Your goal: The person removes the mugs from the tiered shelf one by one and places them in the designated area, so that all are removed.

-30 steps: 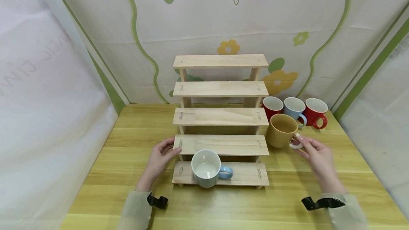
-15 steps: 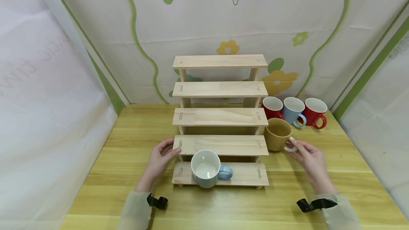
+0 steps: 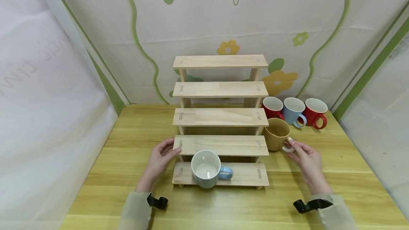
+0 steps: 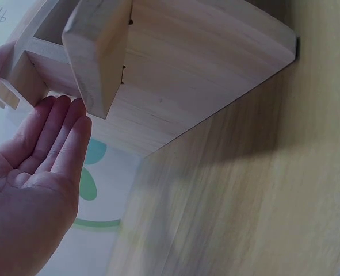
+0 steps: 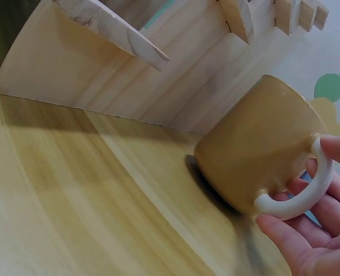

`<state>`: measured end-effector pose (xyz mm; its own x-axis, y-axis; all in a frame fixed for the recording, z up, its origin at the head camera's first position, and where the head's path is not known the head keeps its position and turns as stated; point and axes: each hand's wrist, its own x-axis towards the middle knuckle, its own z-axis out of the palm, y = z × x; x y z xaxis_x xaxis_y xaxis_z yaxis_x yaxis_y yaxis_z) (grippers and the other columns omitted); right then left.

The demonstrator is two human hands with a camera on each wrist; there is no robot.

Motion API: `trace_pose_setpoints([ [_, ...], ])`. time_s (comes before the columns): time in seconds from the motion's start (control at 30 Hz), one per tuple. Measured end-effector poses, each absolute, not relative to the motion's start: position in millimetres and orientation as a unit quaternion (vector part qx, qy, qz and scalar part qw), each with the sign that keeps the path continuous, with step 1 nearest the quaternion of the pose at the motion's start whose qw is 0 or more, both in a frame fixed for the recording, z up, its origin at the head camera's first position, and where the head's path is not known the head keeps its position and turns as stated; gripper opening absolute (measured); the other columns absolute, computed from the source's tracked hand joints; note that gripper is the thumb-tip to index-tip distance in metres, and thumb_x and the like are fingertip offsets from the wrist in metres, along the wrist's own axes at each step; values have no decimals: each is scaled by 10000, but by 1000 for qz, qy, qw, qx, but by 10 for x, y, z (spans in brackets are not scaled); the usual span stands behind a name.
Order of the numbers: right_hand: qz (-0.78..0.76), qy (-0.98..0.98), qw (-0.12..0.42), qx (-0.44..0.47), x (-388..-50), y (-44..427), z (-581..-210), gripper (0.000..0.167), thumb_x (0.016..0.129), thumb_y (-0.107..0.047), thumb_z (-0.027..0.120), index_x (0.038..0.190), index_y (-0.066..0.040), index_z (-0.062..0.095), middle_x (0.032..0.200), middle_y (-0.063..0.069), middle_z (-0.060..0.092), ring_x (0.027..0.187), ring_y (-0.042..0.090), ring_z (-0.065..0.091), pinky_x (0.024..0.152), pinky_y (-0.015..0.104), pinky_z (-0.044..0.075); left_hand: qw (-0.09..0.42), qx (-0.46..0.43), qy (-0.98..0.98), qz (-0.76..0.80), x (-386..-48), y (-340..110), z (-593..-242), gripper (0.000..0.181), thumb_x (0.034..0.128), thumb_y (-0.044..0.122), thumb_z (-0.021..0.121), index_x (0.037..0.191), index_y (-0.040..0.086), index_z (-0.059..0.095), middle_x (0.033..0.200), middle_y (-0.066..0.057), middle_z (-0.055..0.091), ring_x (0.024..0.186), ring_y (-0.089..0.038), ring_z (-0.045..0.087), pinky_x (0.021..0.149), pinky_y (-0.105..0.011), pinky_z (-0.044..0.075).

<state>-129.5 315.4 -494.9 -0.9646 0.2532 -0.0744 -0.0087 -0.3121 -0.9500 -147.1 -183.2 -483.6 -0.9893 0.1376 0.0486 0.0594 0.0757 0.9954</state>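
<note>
A pale wooden stepped shelf (image 3: pixel 220 116) stands mid-table. At the left end of its second-lowest board, my left hand (image 3: pixel 162 157) grips the edge, thumb on top; in the left wrist view the fingers (image 4: pixel 72 144) reach beneath a board. My right hand (image 3: pixel 308 159) pinches the white handle (image 5: pixel 302 201) of a mustard-yellow mug (image 5: pixel 256 144). That mug is upright beside the shelf's right side, low over the table; whether its base touches the wood I cannot tell. On the lowest board sits a light blue mug (image 3: pixel 206 178), white inside, its handle pointing right.
Behind the mustard mug, a red mug (image 3: pixel 272 105), another light blue mug (image 3: pixel 293 111) and a second red mug (image 3: pixel 315 111) stand in a row at the back right. A patterned white cloth (image 3: pixel 204 27) hangs behind the wooden table (image 3: pixel 134 130).
My right hand has carried the mustard mug a little left and nearer to me, close against the shelf's right side. The left hand keeps its place on the board.
</note>
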Motion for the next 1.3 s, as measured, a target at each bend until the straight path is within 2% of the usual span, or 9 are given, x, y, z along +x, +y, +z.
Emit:
trace_pose_setpoints([
  [0.33, 808, -567, 101, -122, -1296, 3136, -4966, 230, 956, -111, 732, 1083, 81, 738, 1035, 78, 757, 977, 184, 727, 863, 359, 574, 30, 67, 733, 677, -1472, -1831, -4832, 498, 944, 99, 745, 1364, -76, 542, 1356, -222, 559, 1279, -330, 531, 1027, -248, 483],
  [0.53, 803, -571, 104, -136, -1294, 3085, -4960, 220, 937, -116, 757, 1088, 43, 757, 1056, 104, 752, 987, 194, 726, 885, 383, 554, 31, 68, 729, 680, -1466, -1826, -4830, 487, 952, 91, 736, 1360, -85, 540, 1352, -229, 559, 1271, -332, 534, 1020, -244, 487],
  [0.83, 793, -578, 101, -164, -1245, 3037, -4912, 211, 931, -155, 772, 1069, 4, 772, 1039, 69, 759, 981, 167, 726, 876, 349, 568, 32, 65, 732, 678, -1464, -1821, -4813, 484, 951, 103, 740, 1362, -68, 551, 1355, -216, 561, 1276, -324, 532, 1008, -241, 497],
  [1.2, 796, -576, 93, -163, -1216, 3035, -4947, 239, 940, -146, 762, 1070, 53, 743, 1020, 56, 754, 962, 170, 728, 872, 337, 573, 30, 69, 732, 677, -1465, -1824, -4808, 486, 956, 102, 734, 1364, -78, 543, 1364, -225, 553, 1283, -334, 525, 1017, -234, 487],
  [1.3, 789, -587, 88, -160, -1201, 3054, -4942, 223, 949, -165, 754, 1095, 3, 752, 1049, 21, 746, 984, 146, 719, 881, 308, 569, 30, 69, 732, 678, -1464, -1823, -4813, 480, 956, 99, 734, 1361, -78, 547, 1364, -223, 555, 1283, -330, 526, 1018, -236, 486],
])
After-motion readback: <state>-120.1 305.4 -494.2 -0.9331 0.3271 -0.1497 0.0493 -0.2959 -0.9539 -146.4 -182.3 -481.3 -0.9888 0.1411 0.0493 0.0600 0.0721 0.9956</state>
